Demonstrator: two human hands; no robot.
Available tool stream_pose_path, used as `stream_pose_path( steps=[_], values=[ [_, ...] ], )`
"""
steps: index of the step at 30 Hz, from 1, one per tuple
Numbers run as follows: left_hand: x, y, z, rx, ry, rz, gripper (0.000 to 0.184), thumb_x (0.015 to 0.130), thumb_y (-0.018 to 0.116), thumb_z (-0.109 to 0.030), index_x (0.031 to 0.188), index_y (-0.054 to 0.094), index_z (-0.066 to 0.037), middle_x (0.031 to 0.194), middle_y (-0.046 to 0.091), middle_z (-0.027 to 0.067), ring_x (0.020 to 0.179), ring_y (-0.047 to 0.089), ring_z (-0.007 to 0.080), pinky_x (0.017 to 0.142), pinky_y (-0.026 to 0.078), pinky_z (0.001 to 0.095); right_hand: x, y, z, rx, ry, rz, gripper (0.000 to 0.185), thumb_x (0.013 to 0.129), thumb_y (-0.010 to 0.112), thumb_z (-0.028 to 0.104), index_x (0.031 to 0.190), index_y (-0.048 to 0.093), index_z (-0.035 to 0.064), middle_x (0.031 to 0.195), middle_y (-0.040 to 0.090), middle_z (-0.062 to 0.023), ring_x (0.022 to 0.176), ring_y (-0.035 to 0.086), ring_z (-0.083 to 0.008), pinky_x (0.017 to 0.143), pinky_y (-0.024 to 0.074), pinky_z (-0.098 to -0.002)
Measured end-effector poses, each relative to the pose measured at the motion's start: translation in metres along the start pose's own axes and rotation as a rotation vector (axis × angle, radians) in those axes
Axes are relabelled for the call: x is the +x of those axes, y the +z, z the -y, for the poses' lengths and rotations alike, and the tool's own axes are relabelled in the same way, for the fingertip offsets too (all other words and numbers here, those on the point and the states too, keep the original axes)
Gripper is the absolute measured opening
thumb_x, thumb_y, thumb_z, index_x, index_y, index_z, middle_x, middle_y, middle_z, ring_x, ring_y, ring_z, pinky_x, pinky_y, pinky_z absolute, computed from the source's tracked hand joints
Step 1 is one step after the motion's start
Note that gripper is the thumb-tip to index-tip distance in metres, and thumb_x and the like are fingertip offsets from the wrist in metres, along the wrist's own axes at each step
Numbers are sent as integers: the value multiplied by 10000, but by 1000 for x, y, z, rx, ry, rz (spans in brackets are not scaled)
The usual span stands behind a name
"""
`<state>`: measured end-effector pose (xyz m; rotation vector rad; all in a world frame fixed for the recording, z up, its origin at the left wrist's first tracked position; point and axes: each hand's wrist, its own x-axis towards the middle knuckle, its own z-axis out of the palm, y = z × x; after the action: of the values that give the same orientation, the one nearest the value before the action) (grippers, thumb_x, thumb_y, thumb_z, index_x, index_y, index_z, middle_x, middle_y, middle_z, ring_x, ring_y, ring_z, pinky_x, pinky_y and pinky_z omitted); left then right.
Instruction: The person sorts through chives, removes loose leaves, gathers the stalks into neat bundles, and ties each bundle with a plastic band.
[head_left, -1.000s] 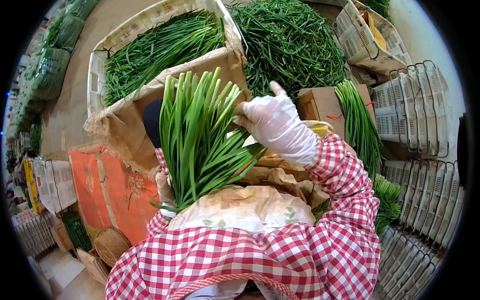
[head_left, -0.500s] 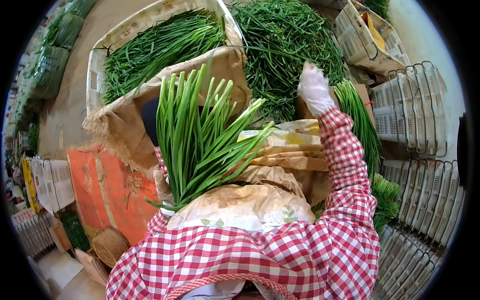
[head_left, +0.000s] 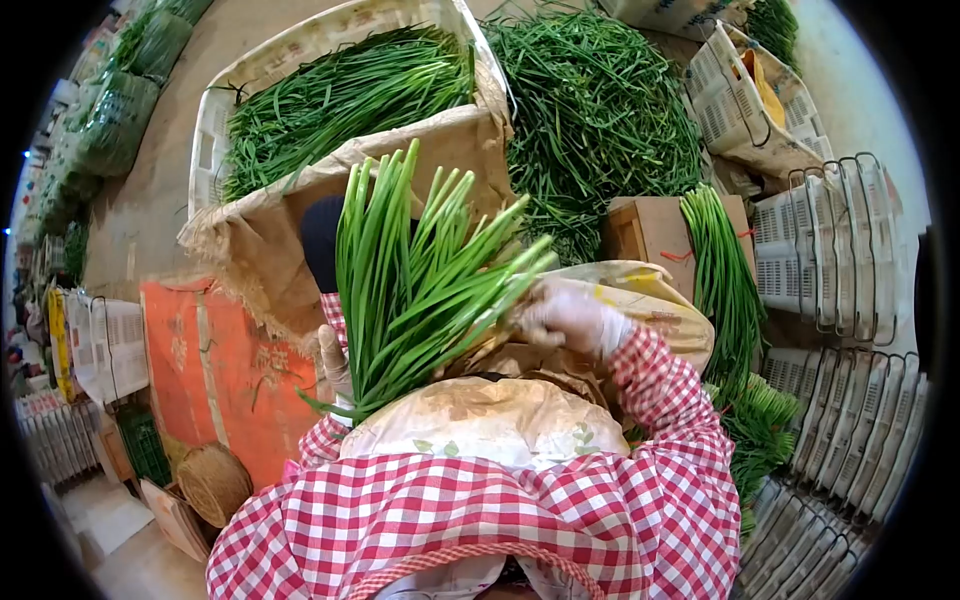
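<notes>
Your left hand (head_left: pixel 336 368) holds the green bunch (head_left: pixel 400 290), which leans stem-ends up above your lap; its fingers are largely hidden. Your right hand (head_left: pixel 568 318), blurred beside the right-hand stems, may be grasping or not; you cannot tell. You seem to be picking over that side, which calls for a steady left hold. Half a second ago, your right hand was stretched out by the cardboard box (head_left: pixel 625 230).
</notes>
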<state>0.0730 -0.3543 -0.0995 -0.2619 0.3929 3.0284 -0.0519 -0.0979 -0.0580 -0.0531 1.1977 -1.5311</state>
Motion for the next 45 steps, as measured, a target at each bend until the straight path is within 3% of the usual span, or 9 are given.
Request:
stream_pose_path(
  steps=[13, 17, 19, 22, 24, 32, 36, 42, 45],
  values=[
    [0, -6, 0, 209, -66, -103, 727, 822, 520, -613, 1295, 469, -65, 1229, 555, 142, 1059, 573, 270, 926, 471, 424, -64, 64, 33, 199, -221, 495, 140, 859, 578, 66, 902, 597, -66, 549, 553, -35, 372, 442, -60, 369, 390, -222],
    [-3, -11, -5, 161, -66, -66, 741, 784, 566, -635, 1256, 515, -67, 1201, 579, 126, 1048, 576, 256, 935, 461, 406, -91, 31, 68, 218, -949, 449, 87, 882, 521, 105, 907, 545, 26, 624, 535, -29, 462, 483, -122, 438, 458, -295],
    [-4, -17, -7, 86, -84, -23, 733, 788, 575, -619, 1262, 509, -64, 1202, 578, 127, 1044, 580, 253, 935, 462, 404, -106, -10, 99, 355, -1235, 286, 175, 886, 526, 108, 1046, 518, 37, 748, 544, -24, 654, 519, -129, 678, 462, -316],
    [-2, -13, -9, 35, -103, 31, 718, 806, 580, -585, 1275, 494, -48, 1205, 576, 127, 1037, 587, 246, 934, 467, 397, -71, -30, 125, -378, -1106, -1015, 394, 901, 567, 203, 1244, 498, 22, 1240, 522, -186, 1120, 536, -249, 937, 457, -343],
    [-5, -13, -12, 313, -34, -62, 728, 812, 576, -579, 1288, 477, -38, 1219, 567, 124, 1054, 579, 248, 935, 466, 397, -49, -7, 112, -928, -728, -904, 472, 858, 608, 386, 1201, 555, 65, 1248, 544, -166, 1196, 480, -289, 1027, 367, -414],
    [-19, -30, -17, 443, -153, -48, 721, 823, 639, -441, 1353, 383, -24, 1300, 498, 121, 1143, 521, 235, 975, 432, 370, 17, 13, 80, -474, -140, -288, 416, 778, 676, 167, 1137, 600, -30, 1021, 661, -82, 848, 608, -125, 796, 487, -246],
    [-8, -34, -9, 722, -210, -158, 596, 836, 643, -193, 1339, 367, -30, 1186, 542, 66, 1033, 538, 149, 892, 457, 306, 24, 19, 65, -424, -406, -402, 371, 781, 663, 168, 1096, 628, -27, 975, 680, -101, 823, 621, -121, 764, 486, -251],
    [-4, 6, -11, 340, -228, -36, 663, 839, 603, -461, 1323, 424, -44, 1257, 532, 135, 1112, 546, 250, 969, 447, 405, 18, 25, 72, -1434, -723, -804, 208, 803, 624, 176, 919, 679, 13, 678, 647, -167, 578, 629, -220, 578, 493, -319],
    [-10, -1, -7, 289, -183, -96, 687, 819, 612, -510, 1293, 455, -39, 1223, 559, 140, 1066, 573, 263, 955, 456, 420, 18, 12, 72, -1117, -878, -758, 97, 824, 598, 82, 826, 673, 19, 559, 598, -88, 448, 540, -130, 413, 459, -273]
  ],
)
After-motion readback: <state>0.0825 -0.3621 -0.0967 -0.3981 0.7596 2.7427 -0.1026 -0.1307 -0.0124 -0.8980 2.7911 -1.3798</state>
